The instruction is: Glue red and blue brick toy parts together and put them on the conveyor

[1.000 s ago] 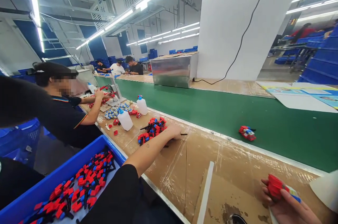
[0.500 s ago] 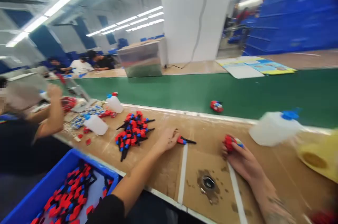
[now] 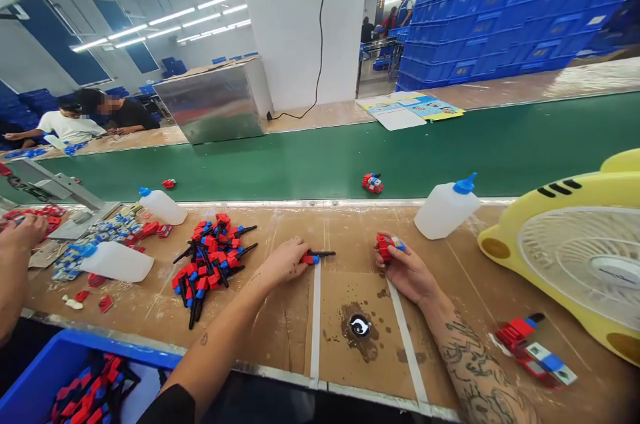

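My left hand is closed on a red and blue piece whose black rod points right, low over the cardboard-covered bench. My right hand holds a red, white and blue toy part, fingers wrapped round it. Between and below the hands, a small round black cup with glossy liquid sits amid wet stains. Left of my left hand lies a pile of red, blue and black pieces. A larger red and white toy assembly rests at the right.
A white bottle and a yellow fan stand at the right. Two more bottles are at the left, near another person's hand. A blue bin sits at the lower left. Beyond the bench runs a green belt carrying small red parts.
The head view has swung to the right, bringing the fan and the toy assembly into sight. Both hands keep their hold and nearly the same places over the bench.
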Available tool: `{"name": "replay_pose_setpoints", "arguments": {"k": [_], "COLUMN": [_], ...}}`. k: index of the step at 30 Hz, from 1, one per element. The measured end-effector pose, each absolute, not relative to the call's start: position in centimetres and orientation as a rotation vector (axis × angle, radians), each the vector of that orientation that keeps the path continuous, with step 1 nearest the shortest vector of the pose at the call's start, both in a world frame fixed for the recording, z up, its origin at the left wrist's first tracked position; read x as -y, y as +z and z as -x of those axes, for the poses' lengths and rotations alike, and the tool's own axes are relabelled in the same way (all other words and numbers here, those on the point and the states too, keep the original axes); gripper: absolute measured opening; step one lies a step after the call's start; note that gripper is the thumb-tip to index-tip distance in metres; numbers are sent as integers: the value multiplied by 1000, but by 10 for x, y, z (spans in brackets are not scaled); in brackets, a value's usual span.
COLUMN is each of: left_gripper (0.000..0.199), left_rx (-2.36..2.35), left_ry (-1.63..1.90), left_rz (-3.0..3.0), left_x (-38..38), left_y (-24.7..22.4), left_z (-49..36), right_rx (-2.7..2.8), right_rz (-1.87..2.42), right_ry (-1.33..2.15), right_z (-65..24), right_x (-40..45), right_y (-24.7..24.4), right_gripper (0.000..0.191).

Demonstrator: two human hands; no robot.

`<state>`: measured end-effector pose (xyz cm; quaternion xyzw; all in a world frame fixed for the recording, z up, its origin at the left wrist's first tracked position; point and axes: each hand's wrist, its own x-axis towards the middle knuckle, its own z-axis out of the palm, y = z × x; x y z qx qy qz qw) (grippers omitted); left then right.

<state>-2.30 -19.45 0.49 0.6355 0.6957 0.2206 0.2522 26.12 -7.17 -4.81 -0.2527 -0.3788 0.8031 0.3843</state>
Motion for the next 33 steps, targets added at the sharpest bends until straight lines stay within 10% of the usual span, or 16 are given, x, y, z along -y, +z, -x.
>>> {"name": "replay_pose_setpoints", "arguments": {"k": [12,22,33], "left_gripper": [43,37,36], "left_rx": [-1044,-1023,-1047], "left_ry": [1202,297,201], "left_rz": [-915,-2593,-2475], "left_x": [238,238,229], "left_y": [5,55,61], "left_z": [-39,-78,-86], "right_rx": [892,865,867], "right_rz": [461,442,390], "right_ry": [2159,2160,2116], "right_z": [-257,-260,-265], "right_x": [81,76,75], "right_y": [-44,-48,-45], "right_gripper": [40,41,53]}}
